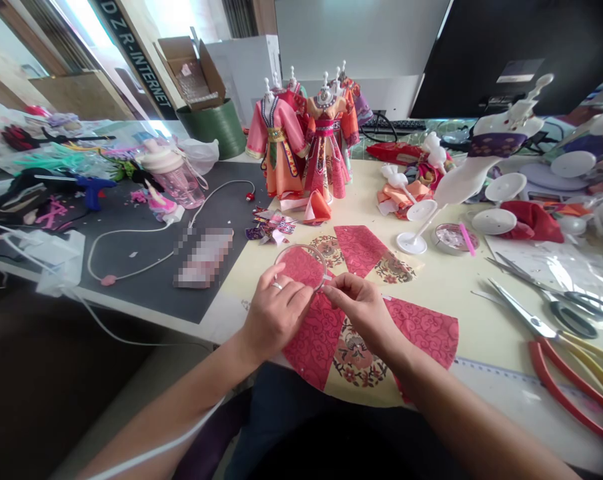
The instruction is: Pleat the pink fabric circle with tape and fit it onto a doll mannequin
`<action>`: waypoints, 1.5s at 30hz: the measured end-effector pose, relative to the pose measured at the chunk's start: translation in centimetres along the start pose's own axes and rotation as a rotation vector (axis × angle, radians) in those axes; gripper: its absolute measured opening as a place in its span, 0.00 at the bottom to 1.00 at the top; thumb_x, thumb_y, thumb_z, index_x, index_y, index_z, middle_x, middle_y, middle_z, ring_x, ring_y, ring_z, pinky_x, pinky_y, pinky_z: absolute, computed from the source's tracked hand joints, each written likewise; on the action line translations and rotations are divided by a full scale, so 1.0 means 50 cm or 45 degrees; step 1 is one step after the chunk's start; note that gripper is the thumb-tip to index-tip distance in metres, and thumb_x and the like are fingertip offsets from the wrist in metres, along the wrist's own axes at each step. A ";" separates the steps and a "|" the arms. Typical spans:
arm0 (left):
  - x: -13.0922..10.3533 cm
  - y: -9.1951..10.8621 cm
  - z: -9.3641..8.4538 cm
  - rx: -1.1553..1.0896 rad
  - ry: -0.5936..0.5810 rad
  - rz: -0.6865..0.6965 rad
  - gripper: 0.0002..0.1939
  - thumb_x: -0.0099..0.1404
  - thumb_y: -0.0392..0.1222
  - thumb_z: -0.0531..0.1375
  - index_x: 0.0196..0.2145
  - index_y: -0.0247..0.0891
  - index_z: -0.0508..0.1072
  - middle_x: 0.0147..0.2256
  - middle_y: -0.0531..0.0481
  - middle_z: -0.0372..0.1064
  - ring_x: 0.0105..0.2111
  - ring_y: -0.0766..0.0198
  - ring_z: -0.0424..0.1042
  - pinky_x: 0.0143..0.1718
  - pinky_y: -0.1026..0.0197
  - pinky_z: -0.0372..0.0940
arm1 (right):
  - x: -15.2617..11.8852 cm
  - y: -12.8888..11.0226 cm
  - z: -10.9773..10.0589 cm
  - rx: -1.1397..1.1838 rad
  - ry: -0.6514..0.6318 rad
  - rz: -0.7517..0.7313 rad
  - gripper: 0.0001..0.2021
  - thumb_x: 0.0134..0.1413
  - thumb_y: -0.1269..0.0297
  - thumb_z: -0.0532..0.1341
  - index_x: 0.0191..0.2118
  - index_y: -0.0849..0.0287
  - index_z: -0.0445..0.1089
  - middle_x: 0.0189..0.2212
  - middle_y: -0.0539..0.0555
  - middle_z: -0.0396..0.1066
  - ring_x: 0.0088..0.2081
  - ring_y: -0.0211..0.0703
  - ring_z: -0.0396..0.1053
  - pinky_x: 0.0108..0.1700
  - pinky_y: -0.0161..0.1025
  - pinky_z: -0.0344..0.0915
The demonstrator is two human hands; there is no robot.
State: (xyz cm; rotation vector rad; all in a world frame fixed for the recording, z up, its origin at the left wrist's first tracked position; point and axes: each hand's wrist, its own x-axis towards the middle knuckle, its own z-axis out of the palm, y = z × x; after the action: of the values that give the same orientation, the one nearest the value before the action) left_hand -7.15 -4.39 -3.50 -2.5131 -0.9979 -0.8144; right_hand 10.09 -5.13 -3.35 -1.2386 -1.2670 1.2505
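In the head view, a thin, pale, see-through hoop (324, 261) stands above a round skirt-like piece of fabric (319, 340) with red scroll-patterned and cream flowered panels. My left hand (277, 312) is closed around the lower left of the hoop, a ring on one finger. Thumb and forefinger of my right hand (357, 303) pinch the hoop's lower right, close to my left fingertips. A small whitish tab shows on the hoop just above that pinch. The fabric lies over the table's front edge, partly hidden beneath both hands.
Dressed doll forms (276, 133) stand at the back. Scissors (531, 317) and more blades lie at right, near a tilted white mannequin (461, 180) and a round tin (454, 238). At left are a phone (204, 259), cables, a pink bottle (174, 177) and a blue glue gun (92, 191).
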 end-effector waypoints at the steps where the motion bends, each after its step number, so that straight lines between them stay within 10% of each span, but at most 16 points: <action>1: -0.001 0.001 0.000 0.001 -0.008 0.004 0.05 0.63 0.32 0.56 0.37 0.36 0.69 0.28 0.51 0.72 0.30 0.63 0.69 0.55 0.49 0.58 | 0.000 0.000 0.000 0.006 0.001 0.005 0.10 0.46 0.59 0.62 0.22 0.59 0.65 0.18 0.45 0.59 0.22 0.32 0.55 0.25 0.33 0.53; 22: -0.004 0.009 -0.006 0.008 0.080 0.090 0.09 0.60 0.28 0.59 0.39 0.33 0.70 0.30 0.50 0.73 0.31 0.64 0.71 0.53 0.48 0.60 | 0.000 -0.002 0.001 0.035 0.009 0.083 0.14 0.44 0.55 0.64 0.22 0.59 0.63 0.18 0.45 0.58 0.22 0.32 0.54 0.26 0.34 0.53; 33: -0.020 -0.035 -0.003 0.014 0.145 -0.133 0.03 0.61 0.32 0.59 0.34 0.36 0.68 0.28 0.52 0.73 0.29 0.65 0.71 0.51 0.49 0.62 | 0.007 0.015 0.005 0.205 -0.056 0.149 0.18 0.43 0.56 0.66 0.38 0.59 0.65 0.25 0.47 0.65 0.27 0.35 0.63 0.30 0.35 0.59; 45: -0.010 0.008 -0.001 0.042 0.039 -0.041 0.04 0.61 0.30 0.58 0.35 0.35 0.71 0.28 0.51 0.73 0.29 0.64 0.70 0.52 0.48 0.61 | 0.001 0.008 0.011 0.269 -0.082 0.124 0.12 0.44 0.57 0.65 0.24 0.60 0.67 0.18 0.45 0.61 0.23 0.31 0.55 0.28 0.34 0.53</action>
State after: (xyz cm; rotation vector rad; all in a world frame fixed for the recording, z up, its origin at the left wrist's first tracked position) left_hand -7.19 -4.93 -3.79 -2.4553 -1.0352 -0.8365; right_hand 9.57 -5.14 -3.77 -1.1258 -1.0983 1.4652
